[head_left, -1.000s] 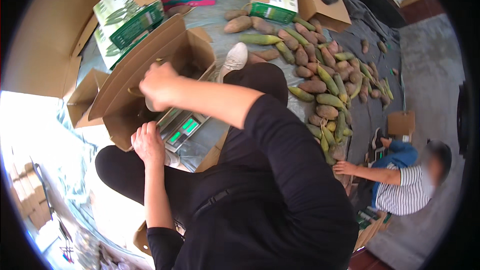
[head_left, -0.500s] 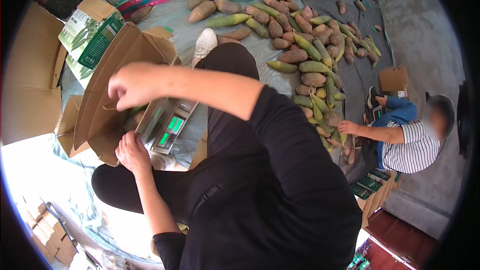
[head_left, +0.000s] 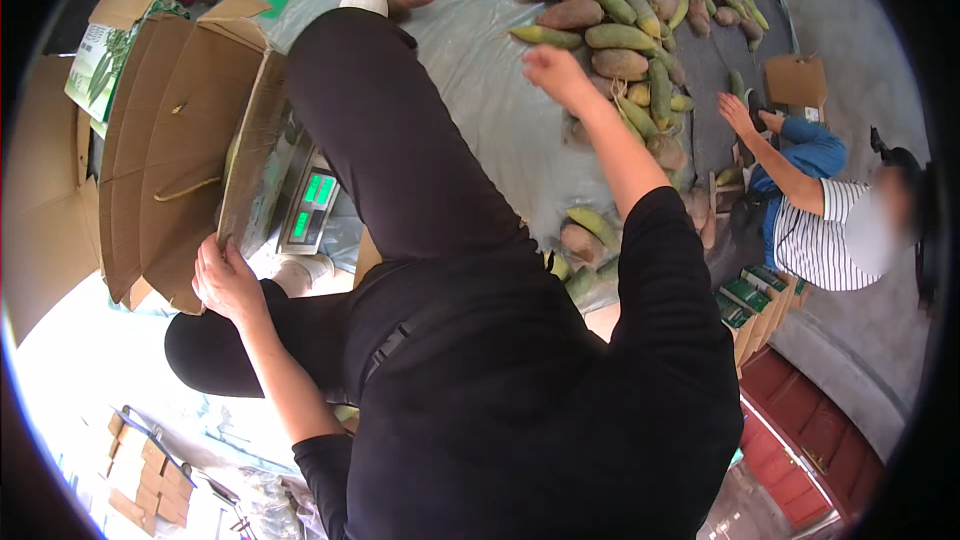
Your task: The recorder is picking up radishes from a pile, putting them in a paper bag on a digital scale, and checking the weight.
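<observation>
My left hand (head_left: 228, 280) grips the near rim of an open cardboard box (head_left: 170, 140), fingers closed round its edge. A cord handle shows on the box's inner wall; its contents are mostly hidden. Beside the box is a digital scale (head_left: 304, 218) with a lit green display. My right hand (head_left: 560, 78) is over the pile's near-left edge, slightly blurred, fingers loosely apart with nothing visible in them. Closest to it are a green radish (head_left: 545, 37) and a brown, soil-coated root (head_left: 619, 64). Whether it touches either, I cannot tell.
Green radishes and brown roots spread over plastic sheeting (head_left: 460, 70). A few more radishes (head_left: 595, 225) lie beside my right thigh. At right, a co-worker (head_left: 830, 230) in a striped shirt sits near green-topped cartons (head_left: 745, 300). Printed boxes (head_left: 100, 70) stand at far left.
My right hand has swung from above the box across to the vegetable pile. My left hand stays on the box rim. The view has shifted, and the co-worker's hand has lifted from the pile.
</observation>
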### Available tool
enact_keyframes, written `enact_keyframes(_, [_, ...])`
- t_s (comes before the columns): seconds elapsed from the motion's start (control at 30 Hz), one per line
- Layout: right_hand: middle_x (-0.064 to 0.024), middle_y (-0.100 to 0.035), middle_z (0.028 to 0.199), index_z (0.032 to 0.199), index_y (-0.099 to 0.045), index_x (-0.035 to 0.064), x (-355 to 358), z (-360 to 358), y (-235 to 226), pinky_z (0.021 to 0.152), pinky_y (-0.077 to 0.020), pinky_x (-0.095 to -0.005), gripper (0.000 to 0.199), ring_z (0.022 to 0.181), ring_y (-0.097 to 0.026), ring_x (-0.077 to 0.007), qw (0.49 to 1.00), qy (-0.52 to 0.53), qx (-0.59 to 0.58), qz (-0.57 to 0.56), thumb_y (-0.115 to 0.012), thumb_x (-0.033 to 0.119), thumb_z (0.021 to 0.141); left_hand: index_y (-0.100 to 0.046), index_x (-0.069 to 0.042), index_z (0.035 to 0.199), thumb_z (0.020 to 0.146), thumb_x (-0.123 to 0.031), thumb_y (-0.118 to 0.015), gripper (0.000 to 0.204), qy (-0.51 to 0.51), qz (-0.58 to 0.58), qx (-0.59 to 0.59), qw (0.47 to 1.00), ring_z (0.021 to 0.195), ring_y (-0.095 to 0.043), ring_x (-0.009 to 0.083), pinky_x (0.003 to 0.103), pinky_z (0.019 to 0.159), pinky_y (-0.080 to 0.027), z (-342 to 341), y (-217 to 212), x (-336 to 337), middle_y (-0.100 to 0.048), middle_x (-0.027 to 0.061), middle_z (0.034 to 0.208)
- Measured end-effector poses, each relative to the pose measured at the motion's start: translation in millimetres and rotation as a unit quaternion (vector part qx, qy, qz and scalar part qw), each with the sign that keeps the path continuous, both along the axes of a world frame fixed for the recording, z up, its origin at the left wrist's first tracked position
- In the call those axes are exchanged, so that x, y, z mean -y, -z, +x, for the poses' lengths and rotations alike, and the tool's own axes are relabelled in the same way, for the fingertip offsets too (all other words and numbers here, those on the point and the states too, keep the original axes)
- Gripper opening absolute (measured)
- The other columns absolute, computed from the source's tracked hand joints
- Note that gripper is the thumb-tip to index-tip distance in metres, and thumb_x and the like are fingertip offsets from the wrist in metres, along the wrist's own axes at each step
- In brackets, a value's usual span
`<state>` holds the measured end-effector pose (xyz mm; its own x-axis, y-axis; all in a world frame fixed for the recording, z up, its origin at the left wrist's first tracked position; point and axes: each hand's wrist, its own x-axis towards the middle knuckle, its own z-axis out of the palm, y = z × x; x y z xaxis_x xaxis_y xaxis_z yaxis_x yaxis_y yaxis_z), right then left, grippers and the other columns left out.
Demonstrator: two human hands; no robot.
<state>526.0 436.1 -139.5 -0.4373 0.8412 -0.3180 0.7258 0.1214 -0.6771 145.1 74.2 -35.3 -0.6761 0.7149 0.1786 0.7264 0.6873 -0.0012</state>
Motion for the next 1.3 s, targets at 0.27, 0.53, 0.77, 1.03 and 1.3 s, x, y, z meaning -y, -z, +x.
enact_keyframes(0.27, [-0.0175, -0.065, 0.100, 0.097, -0.065, 0.0079, 140, 144, 105, 0.085, -0.0485, -0.0404, 0.027, 0.097, -0.061, -0.0346, 0.927, -0.108, 0.330, -0.139, -0.067, 0.022, 0.074, -0.059, -0.006, 0.102, 0.081, -0.014, -0.062, 0.023, 0.014, 0.016, -0.004, 1.000, 0.092, -0.061, 0.0289, 0.042, 0.078, -0.044, -1, 5, 2, -0.065, 0.0084, 0.096])
enact_keyframes(0.53, [-0.0117, -0.056, 0.124, 0.116, -0.059, 0.0108, 197, 163, 93, 0.093, -0.0453, -0.0431, 0.036, 0.119, -0.050, -0.0324, 0.857, -0.156, 0.469, -0.148, -0.060, 0.014, 0.080, -0.058, -0.006, 0.103, 0.081, -0.015, -0.061, 0.024, 0.020, 0.005, -0.016, 1.000, 0.092, -0.061, 0.0302, 0.042, 0.076, -0.045, -5, 8, 5, -0.065, 0.0102, 0.096])
enact_keyframes(0.77, [-0.0070, -0.048, 0.129, 0.128, -0.049, 0.0145, 214, 171, 99, 0.095, -0.0423, -0.0454, 0.048, 0.124, -0.043, -0.0273, 0.819, -0.273, 0.493, -0.107, -0.056, 0.011, 0.080, -0.058, -0.007, 0.102, 0.082, -0.017, -0.061, 0.023, 0.013, 0.012, -0.012, 1.000, 0.089, -0.062, 0.0309, 0.043, 0.076, -0.045, -7, 6, 4, -0.066, 0.0115, 0.094])
enact_keyframes(1.03, [-0.0003, -0.052, 0.126, 0.121, -0.059, 0.0191, 208, 179, 114, 0.092, -0.0427, -0.0447, 0.034, 0.122, -0.045, -0.0232, 0.771, -0.325, 0.538, -0.102, -0.053, 0.026, 0.088, -0.058, -0.008, 0.098, 0.083, -0.015, -0.060, 0.017, -0.005, 0.003, 0.032, 0.999, 0.088, -0.061, 0.0308, 0.042, 0.077, -0.044, -2, -1, 0, -0.065, 0.0105, 0.090])
enact_keyframes(1.3, [-0.0040, -0.065, 0.109, 0.103, -0.068, 0.0147, 198, 214, 115, 0.084, -0.0491, -0.0434, 0.024, 0.109, -0.057, -0.0265, 0.801, -0.262, 0.534, -0.076, -0.053, 0.023, 0.086, -0.059, -0.007, 0.096, 0.080, -0.014, -0.062, 0.018, 0.014, 0.034, 0.003, 0.999, 0.089, -0.061, 0.0305, 0.042, 0.075, -0.043, 1, -5, -2, -0.065, 0.0106, 0.091])
